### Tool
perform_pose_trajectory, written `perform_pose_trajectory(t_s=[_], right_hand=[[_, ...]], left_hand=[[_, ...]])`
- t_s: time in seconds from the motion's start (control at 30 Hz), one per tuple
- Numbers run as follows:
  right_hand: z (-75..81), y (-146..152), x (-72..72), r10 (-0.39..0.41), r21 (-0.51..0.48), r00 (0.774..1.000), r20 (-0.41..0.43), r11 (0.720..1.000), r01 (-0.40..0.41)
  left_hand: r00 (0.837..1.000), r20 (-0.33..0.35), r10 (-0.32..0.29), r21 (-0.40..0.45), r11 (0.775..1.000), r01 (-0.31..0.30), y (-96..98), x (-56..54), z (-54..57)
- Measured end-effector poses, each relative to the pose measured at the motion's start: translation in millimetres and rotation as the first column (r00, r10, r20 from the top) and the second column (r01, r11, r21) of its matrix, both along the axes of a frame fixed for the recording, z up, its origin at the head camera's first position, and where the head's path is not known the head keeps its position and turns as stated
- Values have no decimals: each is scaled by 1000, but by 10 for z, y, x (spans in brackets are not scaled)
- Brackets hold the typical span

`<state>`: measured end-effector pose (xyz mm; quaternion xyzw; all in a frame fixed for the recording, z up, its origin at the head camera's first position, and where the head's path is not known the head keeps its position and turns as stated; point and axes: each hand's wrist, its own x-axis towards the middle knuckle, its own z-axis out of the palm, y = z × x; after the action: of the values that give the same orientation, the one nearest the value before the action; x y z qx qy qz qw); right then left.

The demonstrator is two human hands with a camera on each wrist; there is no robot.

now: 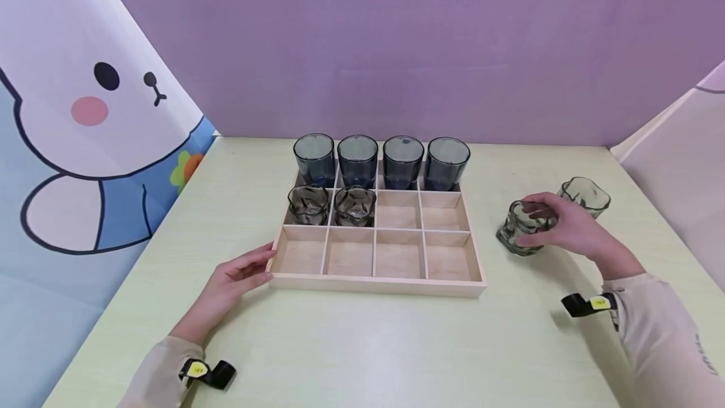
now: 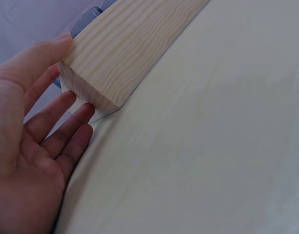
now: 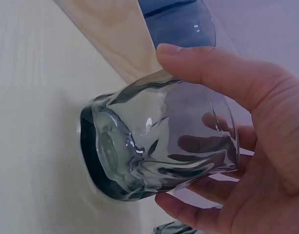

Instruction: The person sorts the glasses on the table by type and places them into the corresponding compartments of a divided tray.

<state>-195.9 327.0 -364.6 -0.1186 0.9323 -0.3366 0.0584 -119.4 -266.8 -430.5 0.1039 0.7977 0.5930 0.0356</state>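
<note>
In the head view, my right hand (image 1: pixel 561 225) grips a clear grey wavy-sided glass (image 1: pixel 518 232) at the right of the table. The right wrist view shows the thumb along one side of this glass (image 3: pixel 154 141) and the fingers round the other, its thick base close over the table. A second wavy glass (image 1: pixel 586 194) stands just behind that hand. My left hand (image 1: pixel 232 279) touches the left front corner of a divided wooden tray (image 1: pixel 374 285), fingers relaxed along its side (image 2: pixel 86 90).
Tall blue-grey glasses (image 1: pixel 403 162) fill the tray's back row. Two dark wavy glasses, one at far left (image 1: pixel 308 205) and one beside it (image 1: pixel 355 206), sit in the middle row. Behind the table (image 1: pixel 362 345) rises a purple backdrop (image 1: pixel 396 49).
</note>
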Motion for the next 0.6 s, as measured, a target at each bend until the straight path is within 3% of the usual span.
perform_pose_trajectory(t_s=[0.27,0.6], right_hand=[[125,-116,-14,-7,-10,999,-34,1000,7],[254,-263,-77,-24,-28,1000,-19,999,24]], left_hand=[[1000,10,1,-11,1000,-1,-9,-7,18],[1000,11,-7,2,1000,7,-15,-1,-1]])
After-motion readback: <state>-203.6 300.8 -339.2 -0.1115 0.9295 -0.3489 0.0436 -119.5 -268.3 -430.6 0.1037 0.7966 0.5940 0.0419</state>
